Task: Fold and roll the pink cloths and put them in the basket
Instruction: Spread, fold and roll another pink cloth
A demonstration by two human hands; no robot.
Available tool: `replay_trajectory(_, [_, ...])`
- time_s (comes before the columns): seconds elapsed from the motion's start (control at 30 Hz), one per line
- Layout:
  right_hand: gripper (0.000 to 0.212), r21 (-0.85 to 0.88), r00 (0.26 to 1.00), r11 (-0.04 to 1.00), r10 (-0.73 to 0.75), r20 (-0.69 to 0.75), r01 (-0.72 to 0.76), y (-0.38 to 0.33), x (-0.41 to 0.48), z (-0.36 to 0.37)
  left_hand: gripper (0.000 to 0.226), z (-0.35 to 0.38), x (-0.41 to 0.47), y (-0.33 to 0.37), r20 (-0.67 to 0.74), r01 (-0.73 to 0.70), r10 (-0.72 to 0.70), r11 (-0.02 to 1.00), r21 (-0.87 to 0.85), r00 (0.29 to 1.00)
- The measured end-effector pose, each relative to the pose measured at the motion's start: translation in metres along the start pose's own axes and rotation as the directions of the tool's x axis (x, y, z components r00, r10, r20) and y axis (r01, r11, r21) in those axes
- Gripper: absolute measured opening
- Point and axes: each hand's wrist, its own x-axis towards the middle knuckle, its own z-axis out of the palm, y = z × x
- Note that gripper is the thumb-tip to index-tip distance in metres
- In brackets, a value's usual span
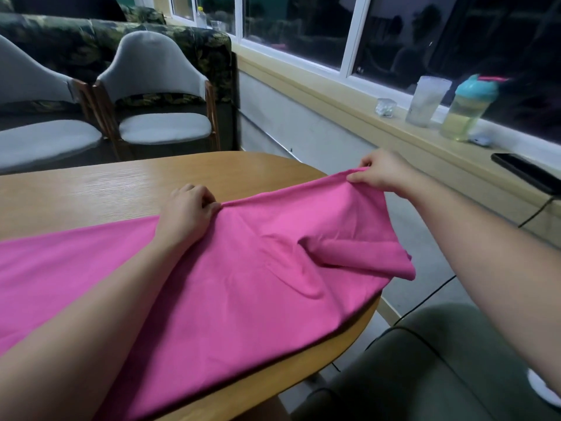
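Left hand (189,208) and right hand (384,173) pinch the pink cloth's (243,284) far edge, seemingly starting the fold; next, draw it toward the near edge.

One head-worn camera looks forward and down, close over the table (91,192). It faces the table's rounded right end, with the window sill (425,141) beyond.

Spread across table (106,189): cloth (243,284), right end draped past the right rim. Pinching its far edge: left hand (188,211) over mid-table, right hand (382,171) further right, beyond the rim. Behind table: two chairs (161,86) side by side, sofa (76,47) behind them. On window ledge (334,89) at right, near to far: phone (528,173), shaker bottle (467,110), plastic cup (426,100), small glass (385,107).
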Motion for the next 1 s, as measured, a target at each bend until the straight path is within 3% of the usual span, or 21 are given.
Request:
replay_trajectory(0.1, [0.018, 0.342, 0.985, 0.927, 0.117, 0.131, -0.155, 0.029, 0.014, 0.023, 0.014, 0.0, 0.0, 0.0, 0.002, -0.001, 0.001, 1.0, 0.003, 1.0])
replay_trajectory(0.27, [0.011, 0.504, 0.937, 0.807, 0.167, 0.307, -0.309, 0.063, 0.012, 0.041, 0.013, -0.001, -0.001, 0.001, 0.004, 0.003, -0.003, 1.0, -0.003, 1.0])
replay_trajectory(0.37, [0.02, 0.538, 0.96, 0.8, 0.164, 0.226, -0.264, 0.068, 0.02, 0.045, 0.014, -0.001, -0.001, 0.002, 0.005, 0.008, -0.008, 1.0, -0.007, 1.0])
replay_trajectory(0.5, [0.024, 0.53, 0.984, 0.83, 0.174, 0.049, -0.173, 0.055, 0.046, 0.052, 0.016, 0.0, -0.001, 0.003, 0.005, 0.019, -0.019, 0.999, 0.037, 1.0])
replay_trajectory(0.63, [0.03, 0.293, 0.986, 0.947, 0.155, -0.057, -0.132, 0.045, 0.065, 0.063, 0.019, 0.002, -0.002, 0.005, 0.002, 0.051, -0.051, 0.994, 0.099, 0.999])
replay_trajectory(0.73, [0.03, 0.159, 0.986, 0.98, 0.138, -0.097, -0.121, 0.037, 0.073, 0.072, 0.019, 0.002, -0.002, 0.005, 0.0, 0.054, -0.054, 0.993, 0.109, 0.999])
replay_trajectory(0.87, [0.026, 0.121, 0.976, 0.979, 0.179, -0.121, -0.165, 0.033, 0.08, 0.082, 0.019, 0.002, -0.002, 0.005, -0.001, 0.062, -0.062, 0.991, 0.115, 0.998])
replay_trajectory(1.0, [0.03, 0.203, 0.975, 0.965, 0.191, -0.117, -0.164, 0.043, 0.072, 0.083, 0.019, 0.001, -0.003, 0.006, 0.001, 0.065, -0.065, 0.992, 0.108, 0.998])
